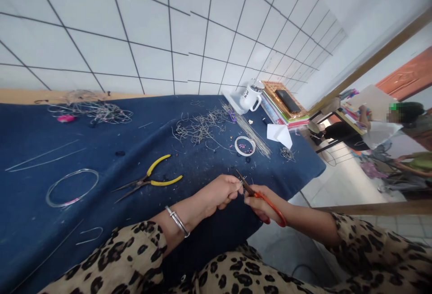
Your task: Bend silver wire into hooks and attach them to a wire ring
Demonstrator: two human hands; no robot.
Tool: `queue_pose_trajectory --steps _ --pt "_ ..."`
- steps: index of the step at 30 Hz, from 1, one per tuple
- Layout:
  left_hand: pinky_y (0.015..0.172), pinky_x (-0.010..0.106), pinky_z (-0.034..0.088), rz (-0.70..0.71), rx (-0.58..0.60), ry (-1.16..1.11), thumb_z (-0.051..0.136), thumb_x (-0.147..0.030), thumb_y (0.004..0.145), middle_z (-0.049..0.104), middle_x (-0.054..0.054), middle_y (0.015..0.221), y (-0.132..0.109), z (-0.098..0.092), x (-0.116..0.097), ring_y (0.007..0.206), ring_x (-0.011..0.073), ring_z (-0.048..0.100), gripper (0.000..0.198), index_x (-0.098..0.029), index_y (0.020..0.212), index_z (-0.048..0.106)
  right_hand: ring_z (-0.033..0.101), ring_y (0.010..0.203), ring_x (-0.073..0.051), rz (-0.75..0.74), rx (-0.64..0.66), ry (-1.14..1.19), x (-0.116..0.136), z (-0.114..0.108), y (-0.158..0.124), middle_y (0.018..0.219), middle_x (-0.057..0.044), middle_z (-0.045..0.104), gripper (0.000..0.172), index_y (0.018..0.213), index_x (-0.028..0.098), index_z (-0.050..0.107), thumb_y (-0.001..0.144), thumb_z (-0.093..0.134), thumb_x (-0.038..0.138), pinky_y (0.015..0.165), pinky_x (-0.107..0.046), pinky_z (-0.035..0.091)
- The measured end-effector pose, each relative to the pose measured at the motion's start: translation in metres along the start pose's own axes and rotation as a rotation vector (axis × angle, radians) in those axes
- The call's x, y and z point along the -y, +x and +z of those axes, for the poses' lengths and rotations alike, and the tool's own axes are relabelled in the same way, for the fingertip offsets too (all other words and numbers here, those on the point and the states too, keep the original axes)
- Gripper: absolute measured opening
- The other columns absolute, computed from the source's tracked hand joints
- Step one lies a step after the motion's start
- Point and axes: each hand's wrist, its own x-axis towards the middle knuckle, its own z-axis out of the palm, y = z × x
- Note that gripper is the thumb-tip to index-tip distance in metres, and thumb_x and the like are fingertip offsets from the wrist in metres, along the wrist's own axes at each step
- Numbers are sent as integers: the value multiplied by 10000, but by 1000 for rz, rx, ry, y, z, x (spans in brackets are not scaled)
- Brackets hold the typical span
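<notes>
My left hand (222,193) is closed near the front edge of the cloth, its fingertips pinching a small wire-like piece too fine to name. Red-handled scissors (272,204) are gripped in my right hand (259,202), their dark blades reaching up and left to the tips of my left fingers. Left of my hands lie yellow-handled pliers (151,175) with the jaws apart. Beyond my hands sits a small round white dish (245,146) with pink beads in it, beside a bundle of thin straight wires (253,134).
A blue cloth (101,145) covers the table. On it lie tangled wire (202,125), a wire coil (72,188) and folded white paper (279,135). By the tiled wall stand a white mug (251,96) and stacked books (283,105). A person (405,114) sits at another table on the right.
</notes>
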Motion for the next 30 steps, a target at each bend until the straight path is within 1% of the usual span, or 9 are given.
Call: queue_pose_trajectory --steps 4,7,10,12,14,17,21,26,30 --pt "348 187 86 -7 1 -6 479 -385 772 284 -88 456 -2 1 0 364 39 152 225 -169 712 495 331 304 -44 -5 -9 -29 2 0 -1 422 114 356 257 837 194 427 802 506 436 310 -158 311" --pt "343 185 87 -8 -11 1 476 -393 771 280 -90 444 -3 1 1 356 39 153 232 -171 707 492 378 309 -55 -15 44 -83 8 -3 -2 415 108 374 279 831 189 428 813 485 461 315 -157 319" --pt "339 183 78 -20 8 0 492 -410 757 290 -92 446 -1 1 3 346 34 141 241 -173 714 493 432 337 -72 24 93 -122 13 -7 -2 454 92 432 301 853 184 434 810 480 478 321 -171 356" --pt "340 181 74 -31 22 -2 504 -423 747 297 -93 451 0 0 4 343 31 135 250 -174 723 498 445 344 -80 65 112 -132 16 -8 -2 463 89 446 294 874 184 434 804 491 463 322 -181 374" --pt "343 178 78 -38 30 -5 509 -430 741 300 -93 454 0 0 5 343 30 137 257 -174 727 502 435 336 -78 80 120 -133 17 -8 -3 450 94 437 272 876 183 429 805 494 438 323 -180 373" --pt "347 177 82 -43 31 -10 508 -433 740 300 -92 458 0 0 5 346 31 143 262 -172 720 501 396 320 -61 46 93 -115 17 -5 -4 423 107 392 265 850 183 417 821 471 440 331 -163 348" --pt "351 178 93 -33 29 -7 507 -422 741 307 -88 463 -2 1 4 352 32 157 256 -167 720 506 346 306 -47 16 52 -64 10 -2 -3 416 122 345 302 859 186 405 811 481 475 324 -158 319" --pt "349 183 88 -30 40 -17 495 -404 755 284 -92 453 -3 0 4 354 35 146 239 -168 718 499 313 304 -44 11 31 -17 -1 -1 0 421 124 319 289 863 195 407 799 503 460 304 -156 298" --pt "346 185 85 -24 54 -34 492 -396 767 266 -96 442 -4 -1 4 353 37 133 231 -170 719 498 294 313 -41 -1 7 -22 0 1 -2 430 121 297 285 853 193 413 800 500 458 297 -151 287"
